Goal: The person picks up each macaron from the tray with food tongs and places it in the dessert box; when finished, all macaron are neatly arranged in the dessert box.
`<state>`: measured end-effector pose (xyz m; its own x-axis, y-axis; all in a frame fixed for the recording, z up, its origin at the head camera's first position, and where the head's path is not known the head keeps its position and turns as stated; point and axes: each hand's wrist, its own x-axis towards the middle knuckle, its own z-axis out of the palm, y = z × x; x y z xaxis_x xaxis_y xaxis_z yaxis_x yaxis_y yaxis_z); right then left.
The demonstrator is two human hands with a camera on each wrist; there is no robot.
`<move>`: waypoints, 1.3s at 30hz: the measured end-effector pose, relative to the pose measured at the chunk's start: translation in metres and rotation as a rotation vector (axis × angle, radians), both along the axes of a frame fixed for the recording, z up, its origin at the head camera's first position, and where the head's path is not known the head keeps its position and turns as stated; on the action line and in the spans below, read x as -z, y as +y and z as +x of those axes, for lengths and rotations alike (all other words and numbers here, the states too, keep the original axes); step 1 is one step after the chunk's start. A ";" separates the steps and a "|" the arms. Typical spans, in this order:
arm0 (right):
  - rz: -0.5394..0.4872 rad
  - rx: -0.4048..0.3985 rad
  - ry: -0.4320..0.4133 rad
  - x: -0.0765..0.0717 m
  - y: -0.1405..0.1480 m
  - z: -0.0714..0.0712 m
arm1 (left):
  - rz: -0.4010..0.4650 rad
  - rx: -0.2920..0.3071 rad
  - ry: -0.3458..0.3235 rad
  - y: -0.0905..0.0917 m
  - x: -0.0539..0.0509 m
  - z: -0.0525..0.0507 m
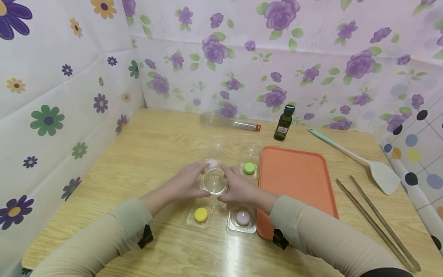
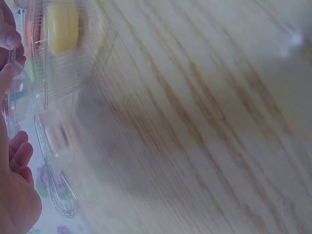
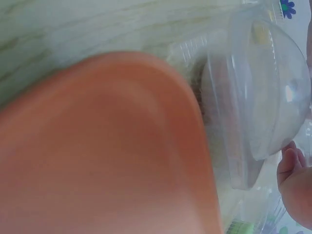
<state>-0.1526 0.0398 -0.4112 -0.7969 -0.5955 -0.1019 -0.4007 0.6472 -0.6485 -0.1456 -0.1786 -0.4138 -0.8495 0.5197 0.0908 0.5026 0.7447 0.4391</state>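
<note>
Between my two hands is a clear round-domed plastic lid (image 1: 214, 181). My left hand (image 1: 185, 181) holds its left edge with thumb and fingers, while my right hand (image 1: 240, 187) holds the right edge. Just below the lid, a yellow macaron (image 1: 200, 214) sits in a clear plastic tray, seen also in the left wrist view. Nearer my right forearm, a pale purple macaron (image 1: 243, 218) lies under a clear dome (image 3: 285, 92). Beyond the hands are a green macaron (image 1: 249, 168) and a pale pink macaron (image 1: 212, 164), each in clear packaging with its lid raised behind.
An orange tray (image 1: 297, 177) lies to the right, partly under my right forearm. A whisk (image 1: 228, 122) and a dark bottle (image 1: 284, 123) are at the back. Farther right lie a white spatula (image 1: 384, 177) and metal tongs (image 1: 378, 221). Floral cloth (image 1: 242, 69) lines the walls.
</note>
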 end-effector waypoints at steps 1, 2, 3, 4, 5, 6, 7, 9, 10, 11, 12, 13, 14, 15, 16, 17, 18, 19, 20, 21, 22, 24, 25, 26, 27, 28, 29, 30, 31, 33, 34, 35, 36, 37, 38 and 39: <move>0.008 0.000 0.010 -0.001 0.000 0.000 | -0.002 0.001 0.003 0.000 0.000 0.000; 0.018 -0.002 0.019 -0.002 0.000 0.000 | -0.005 0.002 0.005 0.000 0.001 0.000; 0.025 -0.002 0.023 -0.003 0.001 0.000 | -0.004 0.006 0.008 0.000 0.001 -0.001; 0.032 -0.003 0.029 -0.004 0.001 0.000 | -0.005 0.009 0.010 0.000 0.002 -0.001; 0.037 -0.005 0.032 -0.006 0.002 0.000 | -0.003 0.010 0.013 0.000 0.002 -0.001; 0.036 -0.010 0.034 -0.007 0.002 0.000 | 0.001 0.009 0.014 0.000 0.001 0.000; 0.035 -0.013 0.036 -0.007 0.002 0.000 | 0.001 0.007 0.019 -0.001 0.001 0.000; 0.031 -0.028 0.048 -0.009 0.003 -0.001 | -0.003 0.007 0.033 -0.002 -0.001 0.000; 0.027 -0.035 0.052 -0.008 0.003 -0.001 | -0.006 0.008 0.037 -0.002 -0.001 0.000; 0.024 -0.042 0.056 -0.008 0.003 -0.001 | -0.008 0.011 0.041 -0.002 -0.001 0.001; 0.023 -0.050 0.062 -0.008 0.004 -0.001 | -0.013 0.016 0.048 -0.002 -0.001 0.001; 0.021 -0.056 0.067 -0.007 0.004 -0.001 | -0.015 0.022 0.055 -0.002 -0.001 0.001; 0.015 -0.061 0.068 -0.007 0.005 -0.001 | -0.019 0.028 0.062 -0.002 -0.002 0.001; 0.009 -0.064 0.065 -0.006 0.005 -0.001 | -0.020 0.031 0.069 -0.002 -0.002 0.001; -0.006 -0.066 0.056 -0.006 0.006 -0.001 | -0.023 0.032 0.074 -0.002 -0.002 0.001; -0.028 -0.061 0.035 -0.006 0.006 -0.001 | -0.024 0.030 0.080 -0.001 -0.002 0.001; -0.058 -0.052 0.003 -0.006 0.007 -0.001 | -0.021 0.027 0.087 -0.001 -0.003 0.001; -0.093 -0.039 -0.034 -0.005 0.007 -0.002 | -0.019 0.024 0.098 -0.001 -0.003 0.001; -0.129 -0.024 -0.072 -0.005 0.008 -0.002 | -0.019 0.019 0.111 -0.001 -0.004 0.001; -0.162 -0.008 -0.113 -0.005 0.008 -0.002 | -0.016 0.012 0.122 -0.001 -0.004 0.001; -0.196 0.009 -0.155 -0.005 0.009 -0.003 | -0.016 0.009 0.134 -0.001 -0.004 0.001; -0.258 0.036 -0.240 -0.005 0.009 -0.003 | -0.020 0.006 0.154 -0.001 -0.004 0.001; -0.283 0.040 -0.276 -0.005 0.009 -0.004 | -0.029 0.006 0.167 -0.002 -0.005 0.001; -0.302 0.044 -0.310 -0.006 0.008 -0.004 | -0.038 0.006 0.180 -0.002 -0.005 0.001; -0.326 0.048 -0.343 -0.006 0.007 -0.004 | -0.045 0.011 0.193 -0.003 -0.004 0.001; -0.356 0.049 -0.376 -0.005 0.007 -0.005 | -0.051 0.017 0.210 -0.004 -0.004 0.001; -0.384 0.054 -0.409 -0.005 0.006 -0.006 | -0.055 0.021 0.228 -0.004 -0.004 0.000; -0.419 0.057 -0.446 -0.005 0.005 -0.007 | -0.058 0.025 0.247 -0.005 -0.004 0.000; -0.445 0.064 -0.476 -0.004 0.005 -0.007 | -0.055 0.032 0.269 -0.005 -0.003 0.000; -0.503 0.069 -0.535 -0.001 0.004 -0.009 | -0.048 0.043 0.305 -0.005 -0.002 0.000; -0.529 0.073 -0.565 0.000 0.003 -0.009 | -0.044 0.047 0.322 -0.005 -0.002 0.001; -0.550 0.078 -0.593 0.000 0.002 -0.010 | -0.040 0.055 0.345 -0.006 -0.002 0.001; -0.570 0.080 -0.619 0.001 0.001 -0.010 | -0.035 0.064 0.370 -0.006 -0.002 0.001; -0.581 0.085 -0.635 0.001 0.001 -0.010 | -0.031 0.076 0.396 -0.006 -0.002 0.001; -0.591 0.088 -0.649 0.001 0.000 -0.010 | -0.028 0.085 0.423 -0.006 -0.002 0.001; -0.601 0.091 -0.662 0.001 0.000 -0.010 | -0.023 0.095 0.450 -0.006 -0.002 0.001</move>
<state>-0.1628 0.0393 -0.4120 -0.7322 -0.6341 -0.2485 0.2117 0.1349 -0.9680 -0.1447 -0.1848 -0.4118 -0.6766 0.5999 0.4270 0.7061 0.6931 0.1452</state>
